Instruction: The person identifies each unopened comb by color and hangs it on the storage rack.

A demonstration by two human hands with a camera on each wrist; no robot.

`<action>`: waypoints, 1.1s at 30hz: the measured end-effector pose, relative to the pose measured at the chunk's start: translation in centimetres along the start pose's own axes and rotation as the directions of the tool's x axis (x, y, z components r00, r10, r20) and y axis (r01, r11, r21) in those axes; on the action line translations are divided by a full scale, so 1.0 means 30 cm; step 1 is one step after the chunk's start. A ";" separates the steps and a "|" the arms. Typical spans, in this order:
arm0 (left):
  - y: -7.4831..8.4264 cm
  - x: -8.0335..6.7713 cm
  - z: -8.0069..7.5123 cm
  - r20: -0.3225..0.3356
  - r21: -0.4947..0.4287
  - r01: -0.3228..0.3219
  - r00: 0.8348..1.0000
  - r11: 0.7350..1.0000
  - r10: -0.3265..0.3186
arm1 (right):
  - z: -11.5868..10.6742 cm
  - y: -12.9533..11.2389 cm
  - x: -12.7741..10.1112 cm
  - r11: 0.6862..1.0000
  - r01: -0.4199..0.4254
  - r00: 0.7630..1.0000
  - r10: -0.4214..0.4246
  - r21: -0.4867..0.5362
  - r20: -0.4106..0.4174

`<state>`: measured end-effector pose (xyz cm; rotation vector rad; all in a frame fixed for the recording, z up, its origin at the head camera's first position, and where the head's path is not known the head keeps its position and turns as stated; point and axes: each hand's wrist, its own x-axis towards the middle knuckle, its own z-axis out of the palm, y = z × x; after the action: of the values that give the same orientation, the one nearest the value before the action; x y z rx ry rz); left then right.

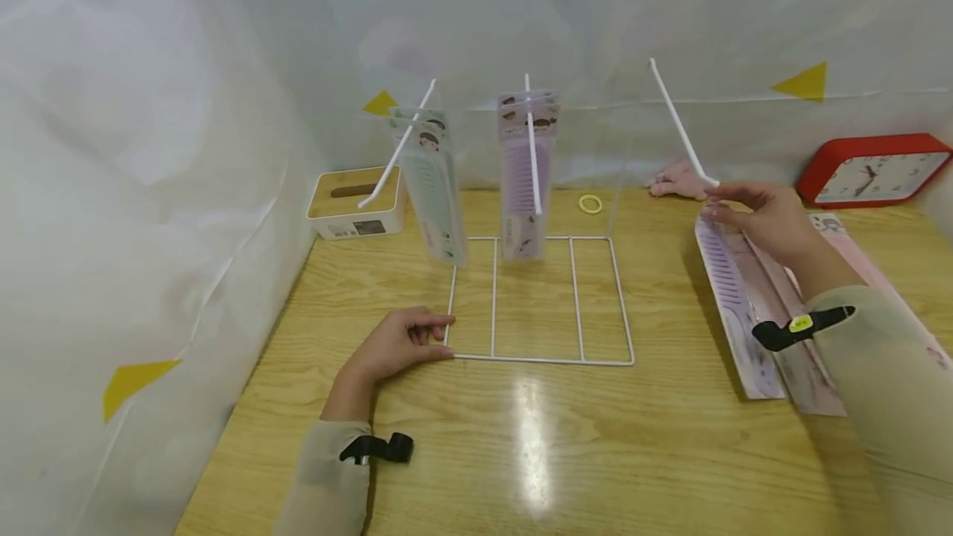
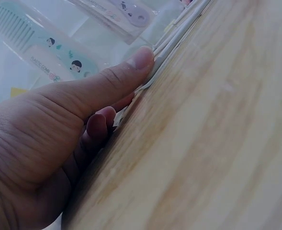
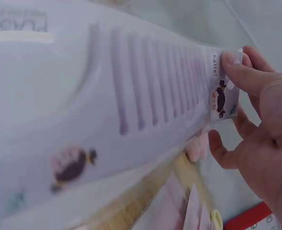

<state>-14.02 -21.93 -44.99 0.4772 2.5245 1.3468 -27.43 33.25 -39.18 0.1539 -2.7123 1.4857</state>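
Note:
My right hand (image 1: pixel 770 222) pinches the top edge of a packaged purple comb (image 1: pixel 733 304), right by the tip of the right-hand white hook (image 1: pixel 681 122). In the right wrist view the comb (image 3: pixel 150 81) stretches away from my thumb and fingers. My left hand (image 1: pixel 398 344) grips the front left corner of the white wire rack (image 1: pixel 551 360), thumb laid on the wire. From the left hook (image 1: pixel 398 147) hangs a packaged green comb (image 1: pixel 432 197). Another packaged purple comb (image 1: pixel 524 230) hangs on the middle hook (image 1: pixel 533 155).
Pink packages (image 1: pixel 874 263) lie under and beside my right forearm. A red clock (image 1: pixel 811 172) stands at the back right, near a pink item (image 1: pixel 677 180). A yellow ring (image 1: pixel 591 204) lies behind the rack. At the back left is a wood-topped tissue box (image 1: pixel 357 226).

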 end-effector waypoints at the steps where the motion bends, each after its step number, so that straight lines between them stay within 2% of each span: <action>1: 0.001 0.000 0.000 0.000 -0.001 0.000 1.000 1.000 0.000 | 0.003 -0.016 -0.004 0.999 0.013 1.000 -0.013 0.039 0.002; 4: 0.002 0.000 0.001 0.001 -0.001 0.001 1.000 1.000 -0.001 | 0.014 -0.068 -0.023 0.987 0.049 0.999 -0.049 0.156 -0.005; 9: 0.004 0.001 0.002 0.006 0.000 -0.002 1.000 1.000 0.002 | 0.039 -0.177 -0.091 0.957 0.087 0.996 -0.077 0.278 -0.047; 12: 0.003 0.001 0.001 0.002 0.002 0.001 1.000 1.000 -0.001 | 0.055 -0.247 -0.133 0.938 0.067 0.997 -0.054 0.340 -0.047; 13: 0.003 0.002 0.002 0.001 0.002 0.001 1.000 1.000 -0.001 | 0.060 -0.270 -0.146 0.922 0.051 0.998 -0.038 0.383 -0.040; 15: 0.004 0.001 0.002 0.000 -0.001 0.000 1.000 1.000 0.000 | 0.067 -0.310 -0.174 0.878 0.011 1.000 0.001 0.478 -0.026; 16: 0.004 0.002 0.002 -0.001 -0.001 -0.003 1.000 1.000 0.003 | 0.071 -0.328 -0.189 0.845 0.010 1.000 0.002 0.535 -0.022; 17: 0.004 0.003 0.002 -0.002 -0.002 -0.005 1.000 1.000 0.005 | 0.075 -0.344 -0.202 0.790 0.019 1.000 -0.012 0.612 -0.015; 19: 0.006 0.004 0.002 -0.004 -0.002 -0.010 1.000 1.000 0.010 | 0.080 -0.373 -0.228 0.695 0.048 0.998 -0.061 0.717 -0.008; 21: 0.006 0.004 0.001 -0.006 0.000 -0.010 1.000 1.000 0.010 | 0.086 -0.399 -0.249 0.643 0.098 0.990 -0.142 0.760 -0.008; 22: 0.006 0.005 0.001 -0.006 0.000 -0.010 1.000 1.000 0.010 | 0.089 -0.412 -0.258 0.631 0.121 0.983 -0.184 0.766 -0.003; 25: 0.007 0.005 0.000 -0.005 -0.001 -0.004 1.000 1.000 0.004 | 0.100 -0.451 -0.286 0.655 0.183 0.961 -0.275 0.733 0.007; 29: 0.005 0.004 0.000 0.000 0.001 -0.001 1.000 1.000 0.001 | 0.124 -0.498 -0.333 0.634 0.230 0.918 -0.394 0.739 0.052; 30: 0.004 0.003 0.000 0.001 0.002 -0.001 1.000 1.000 0.001 | 0.128 -0.510 -0.345 0.637 0.229 0.904 -0.419 0.736 0.081; 32: 0.004 0.002 0.000 0.003 0.004 0.000 1.000 1.000 0.000 | 0.137 -0.538 -0.371 0.666 0.234 0.883 -0.451 0.708 0.132; 33: 0.004 0.001 0.000 0.004 0.003 -0.001 1.000 1.000 0.001 | 0.141 -0.553 -0.384 0.694 0.246 0.873 -0.462 0.676 0.156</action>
<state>-14.03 -21.86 -44.90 0.4812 2.5241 1.3409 -14.14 21.56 -28.55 0.9691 -2.0188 2.3218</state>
